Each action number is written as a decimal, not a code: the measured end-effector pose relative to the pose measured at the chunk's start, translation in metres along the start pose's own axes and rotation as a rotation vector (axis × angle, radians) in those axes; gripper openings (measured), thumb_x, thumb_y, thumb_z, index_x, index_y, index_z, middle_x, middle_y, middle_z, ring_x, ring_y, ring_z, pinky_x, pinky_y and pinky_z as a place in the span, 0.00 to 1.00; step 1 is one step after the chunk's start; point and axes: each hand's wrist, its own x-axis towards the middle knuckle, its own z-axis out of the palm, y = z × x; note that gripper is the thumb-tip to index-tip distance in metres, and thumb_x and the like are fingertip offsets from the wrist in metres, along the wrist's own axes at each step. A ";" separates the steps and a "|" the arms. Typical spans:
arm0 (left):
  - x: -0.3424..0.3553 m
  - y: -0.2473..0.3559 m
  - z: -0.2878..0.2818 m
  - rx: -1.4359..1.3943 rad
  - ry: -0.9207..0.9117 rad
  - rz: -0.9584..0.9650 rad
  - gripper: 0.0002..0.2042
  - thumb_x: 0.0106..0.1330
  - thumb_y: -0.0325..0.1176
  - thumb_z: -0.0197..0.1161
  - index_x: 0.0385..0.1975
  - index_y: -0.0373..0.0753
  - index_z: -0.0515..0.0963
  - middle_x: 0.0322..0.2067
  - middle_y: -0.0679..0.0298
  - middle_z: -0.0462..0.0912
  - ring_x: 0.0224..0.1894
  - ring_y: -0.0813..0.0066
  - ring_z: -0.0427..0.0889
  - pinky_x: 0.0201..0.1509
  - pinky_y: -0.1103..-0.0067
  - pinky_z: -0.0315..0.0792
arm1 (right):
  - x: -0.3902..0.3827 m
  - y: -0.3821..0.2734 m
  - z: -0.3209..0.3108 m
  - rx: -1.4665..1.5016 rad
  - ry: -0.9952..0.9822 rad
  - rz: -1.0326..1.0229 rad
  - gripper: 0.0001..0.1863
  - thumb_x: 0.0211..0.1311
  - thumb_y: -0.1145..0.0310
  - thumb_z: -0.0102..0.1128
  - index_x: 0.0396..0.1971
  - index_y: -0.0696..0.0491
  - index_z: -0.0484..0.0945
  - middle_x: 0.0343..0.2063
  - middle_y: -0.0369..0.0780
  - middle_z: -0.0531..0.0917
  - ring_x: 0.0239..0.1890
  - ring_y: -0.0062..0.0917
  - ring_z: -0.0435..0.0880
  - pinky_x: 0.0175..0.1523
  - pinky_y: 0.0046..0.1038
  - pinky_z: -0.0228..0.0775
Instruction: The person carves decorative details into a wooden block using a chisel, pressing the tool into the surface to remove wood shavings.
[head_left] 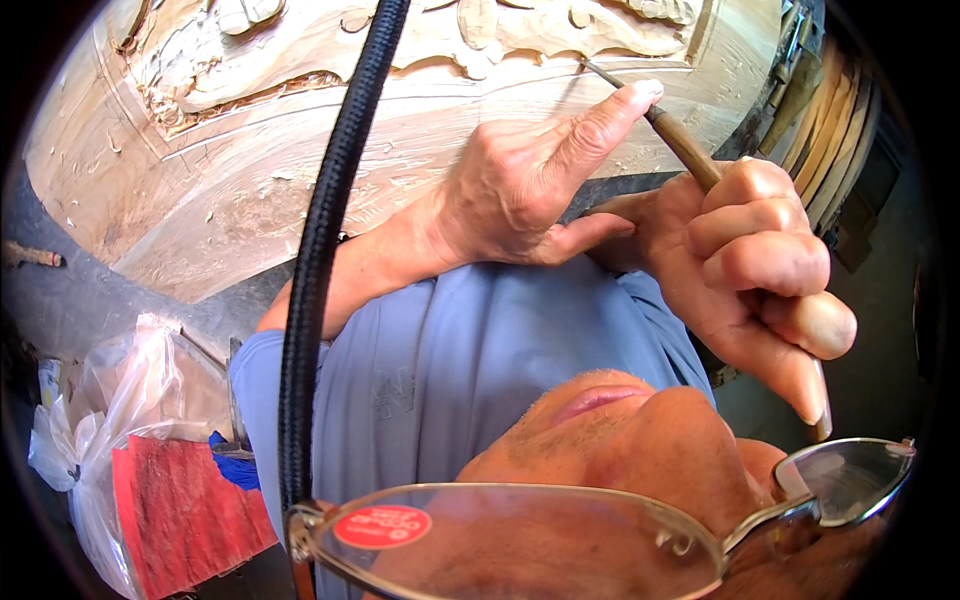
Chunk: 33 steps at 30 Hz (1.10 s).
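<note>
A pale wooden panel (pixel 370 170) with raised carving lies across the upper part of the view, with loose shavings on it. My right hand (pixel 760 260) is closed around the wooden handle of a slim carving chisel (pixel 685 148), whose narrow metal tip meets the lower edge of the relief. With its index finger stretched over the chisel where blade and handle join, my left hand (pixel 520 185) touches the tool. Its thumb points away, apart from the index finger. The other left fingers are hidden.
A black braided cord (pixel 335 200) runs down across the view. At the lower left are a clear plastic bag (pixel 150 385), a red sheet (pixel 190 510) and something blue (pixel 235 462). Several curved wooden pieces (pixel 835 130) stand at the right.
</note>
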 end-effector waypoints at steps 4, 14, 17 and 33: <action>-0.002 0.000 -0.001 0.037 -0.030 -0.025 0.45 0.54 0.35 0.79 0.70 0.26 0.63 0.63 0.48 0.79 0.51 0.59 0.89 0.55 0.72 0.83 | -0.009 0.006 0.003 0.074 0.111 -0.033 0.32 0.78 0.33 0.31 0.26 0.48 0.58 0.16 0.37 0.69 0.10 0.16 0.57 0.19 0.22 0.41; 0.002 -0.001 0.002 0.066 -0.015 0.000 0.40 0.54 0.28 0.77 0.68 0.27 0.64 0.61 0.50 0.81 0.50 0.61 0.89 0.53 0.74 0.84 | -0.015 0.008 0.003 0.102 0.217 -0.069 0.30 0.80 0.36 0.30 0.26 0.47 0.58 0.15 0.36 0.69 0.10 0.15 0.57 0.18 0.21 0.41; 0.002 0.001 0.004 0.040 0.014 -0.007 0.39 0.54 0.25 0.75 0.68 0.27 0.65 0.61 0.51 0.81 0.50 0.61 0.89 0.53 0.75 0.84 | -0.023 0.006 0.007 0.061 0.204 -0.107 0.30 0.80 0.37 0.30 0.26 0.47 0.58 0.15 0.36 0.69 0.10 0.16 0.58 0.19 0.22 0.41; -0.003 -0.008 0.008 0.052 0.083 0.058 0.36 0.52 0.21 0.75 0.65 0.31 0.70 0.58 0.54 0.83 0.43 0.65 0.89 0.44 0.77 0.85 | -0.042 0.000 0.009 -0.032 0.126 -0.238 0.30 0.79 0.39 0.41 0.26 0.50 0.63 0.17 0.40 0.76 0.10 0.22 0.69 0.14 0.23 0.55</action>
